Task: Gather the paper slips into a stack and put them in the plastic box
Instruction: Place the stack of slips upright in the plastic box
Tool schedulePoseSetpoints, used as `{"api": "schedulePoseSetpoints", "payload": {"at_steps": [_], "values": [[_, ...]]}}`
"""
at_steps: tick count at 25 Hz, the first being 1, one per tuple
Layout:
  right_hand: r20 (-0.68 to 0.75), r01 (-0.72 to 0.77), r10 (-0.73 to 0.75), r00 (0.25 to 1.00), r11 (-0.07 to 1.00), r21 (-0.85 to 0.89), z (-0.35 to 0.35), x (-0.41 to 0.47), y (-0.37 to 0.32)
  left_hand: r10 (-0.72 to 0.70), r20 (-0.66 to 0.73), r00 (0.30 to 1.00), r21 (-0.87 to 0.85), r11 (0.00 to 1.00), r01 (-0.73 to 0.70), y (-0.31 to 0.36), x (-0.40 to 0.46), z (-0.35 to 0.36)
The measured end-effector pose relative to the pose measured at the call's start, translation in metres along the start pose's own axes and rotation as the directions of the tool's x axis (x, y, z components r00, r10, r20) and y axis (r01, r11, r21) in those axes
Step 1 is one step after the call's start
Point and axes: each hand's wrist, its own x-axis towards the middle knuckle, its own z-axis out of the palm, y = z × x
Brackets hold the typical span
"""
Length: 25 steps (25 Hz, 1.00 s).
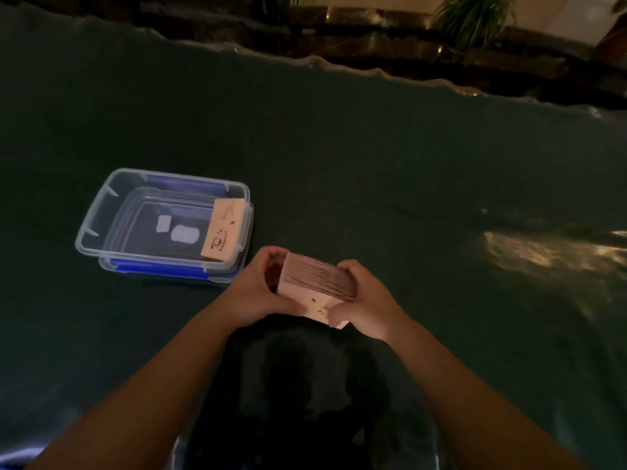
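Dark green surface (373,157) is carrying a plastic box (101,212), well clear of the hands. Left hand (261,286) and right hand (364,300) fingers are clasping a paper stack (314,283). Another stack (225,228) is lying inside the box.

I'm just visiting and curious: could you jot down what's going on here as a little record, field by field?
Surface: dark green cloth-covered table
Container: clear plastic box with blue clips, open, left of the hands
Inside box: one stack of pinkish printed paper slips along its right side
In hand: second thick stack of pinkish paper slips, held on edge
Left hand: grips the stack's left side
Right hand: grips its right side
Stage: held stack not yet in the box
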Motion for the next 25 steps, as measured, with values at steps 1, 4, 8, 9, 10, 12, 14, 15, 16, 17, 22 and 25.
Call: {"api": "schedulePoseSetpoints", "payload": {"at_steps": [1,4,8,9,10,12,14,15,16,17,22,25], "values": [[0.024,-0.029,0.026,0.999,0.991,0.129,0.002,-0.002,-0.011,-0.019,-0.043,0.999,-0.154,0.988,0.012,0.007,-0.007,-0.005],[0.107,-0.103,0.064,0.992,0.909,0.404,0.021,-0.009,-0.048,-0.093,-0.153,0.984,-0.545,0.838,-0.006,0.026,-0.023,-0.014],[0.188,-0.186,0.085,0.979,0.759,0.625,0.058,-0.011,-0.097,-0.098,-0.139,0.985,-0.63,0.776,-0.011,0.05,-0.039,-0.031],[0.194,-0.185,0.077,0.978,0.747,0.638,0.065,-0.011,-0.111,-0.096,-0.126,0.987,-0.611,0.791,-0.001,0.055,-0.043,-0.04],[0.198,-0.18,0.067,0.978,0.75,0.636,0.072,-0.01,-0.123,-0.092,-0.121,0.988,-0.588,0.809,0.004,0.058,-0.047,-0.051],[0.215,-0.162,0.037,0.976,0.786,0.597,0.084,-0.006,-0.149,-0.081,-0.138,0.987,-0.544,0.839,-0.007,0.062,-0.055,-0.079],[0.226,-0.139,0.011,0.974,0.817,0.56,0.094,0.001,-0.17,-0.062,-0.142,0.988,-0.532,0.847,-0.023,0.062,-0.059,-0.109],[0.222,-0.123,-0.003,0.975,0.824,0.553,0.1,0.007,-0.18,-0.055,-0.14,0.989,-0.53,0.848,-0.028,0.062,-0.061,-0.126],[0.209,-0.104,-0.014,0.978,0.833,0.544,0.107,0.015,-0.191,-0.056,-0.139,0.989,-0.53,0.848,-0.027,0.06,-0.062,-0.144],[0.187,-0.087,-0.015,0.982,0.846,0.525,0.113,0.022,-0.2,-0.063,-0.14,0.988,-0.528,0.849,-0.02,0.057,-0.061,-0.16],[0.121,-0.07,0.024,0.992,0.919,0.389,0.157,0.063,-0.236,-0.145,-0.126,0.981,-0.489,0.87,0.066,0.034,-0.044,-0.229],[0.1,-0.104,0.07,0.993,0.913,0.394,0.182,0.084,-0.237,-0.196,-0.097,0.976,-0.465,0.876,0.13,0.023,-0.027,-0.24]]}}
